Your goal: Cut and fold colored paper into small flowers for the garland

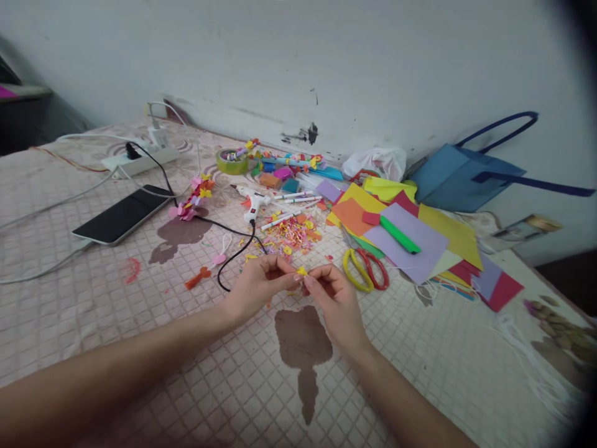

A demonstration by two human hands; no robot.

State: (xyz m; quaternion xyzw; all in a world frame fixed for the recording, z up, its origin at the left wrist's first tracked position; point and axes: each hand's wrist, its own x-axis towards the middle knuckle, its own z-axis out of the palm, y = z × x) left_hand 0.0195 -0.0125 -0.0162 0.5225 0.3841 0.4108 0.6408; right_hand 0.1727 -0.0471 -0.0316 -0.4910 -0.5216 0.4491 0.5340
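Observation:
A small yellow paper piece [302, 271] is pinched between the fingertips of both hands above the table. My left hand [261, 280] is closed on its left side, and my right hand [334, 302] grips it from the right. The piece's exact shape is too small to make out. Just beyond the hands lies a pile of colourful paper scraps [291, 236]. A white glue gun [254, 202] rests behind the pile, its black cord curving past my left hand. Scissors with yellow and red handles [373, 270] lie right of my right hand.
Coloured sheets [405, 239] with a green marker [398, 234] spread to the right, before a blue bag [464, 177]. On the left lie a phone [124, 214], a power strip [140, 162] with cables, and a paper-flower decoration [193, 198]. Green tape [232, 163] stands near the wall.

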